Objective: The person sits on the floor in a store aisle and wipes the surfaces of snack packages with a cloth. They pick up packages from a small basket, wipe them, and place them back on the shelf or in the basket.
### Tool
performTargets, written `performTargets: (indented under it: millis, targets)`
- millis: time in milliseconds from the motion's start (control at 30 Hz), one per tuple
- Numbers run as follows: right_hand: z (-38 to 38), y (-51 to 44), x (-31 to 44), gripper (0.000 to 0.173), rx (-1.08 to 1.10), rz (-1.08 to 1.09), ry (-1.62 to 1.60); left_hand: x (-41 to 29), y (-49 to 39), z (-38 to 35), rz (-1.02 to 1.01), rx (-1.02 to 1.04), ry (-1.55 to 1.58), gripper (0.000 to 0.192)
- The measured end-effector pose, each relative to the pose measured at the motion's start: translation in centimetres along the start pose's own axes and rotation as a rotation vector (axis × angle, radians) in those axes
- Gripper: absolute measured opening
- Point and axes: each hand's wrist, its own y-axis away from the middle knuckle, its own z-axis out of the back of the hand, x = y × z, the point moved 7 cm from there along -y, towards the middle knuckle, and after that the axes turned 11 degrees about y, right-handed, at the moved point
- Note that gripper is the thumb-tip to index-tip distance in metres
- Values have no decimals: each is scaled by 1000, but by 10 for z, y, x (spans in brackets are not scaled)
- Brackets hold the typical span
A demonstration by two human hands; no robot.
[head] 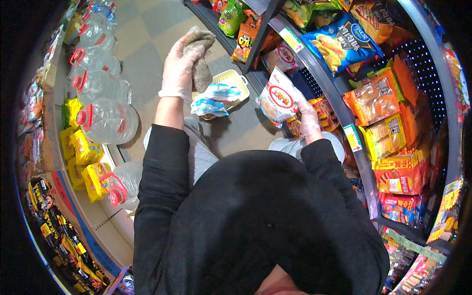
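My left hand (180,70), in a clear plastic glove, grips a grey-green cloth (201,64) that hangs down over its fingers. My right hand (308,116), gloved the same way, holds a white snack bag (278,97) with a red oval by its edge, in front of the lower shelf. Between the hands, a pale yellow plastic basket (241,83) stands on the floor. Blue and white packets (217,97) lie in it and over its near side, just below the cloth.
Large clear water jugs with red caps (107,121) line the left, beside yellow packets (86,147). On the right, a curved-looking shelf edge (332,88) carries price tags, with a blue chip bag (343,44) and orange biscuit packs (374,97) behind it. A dark shelf post (260,37) stands ahead.
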Motion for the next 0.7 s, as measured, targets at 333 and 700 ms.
performTargets:
  millis: [333,700]
  targets:
    - [3,-5,-12,33,48,-122,-95,-6,-1,5,-49,-59,152,52]
    - [-40,14,-50,35,291,-301,583,13,0,27,82,-190,70,46]
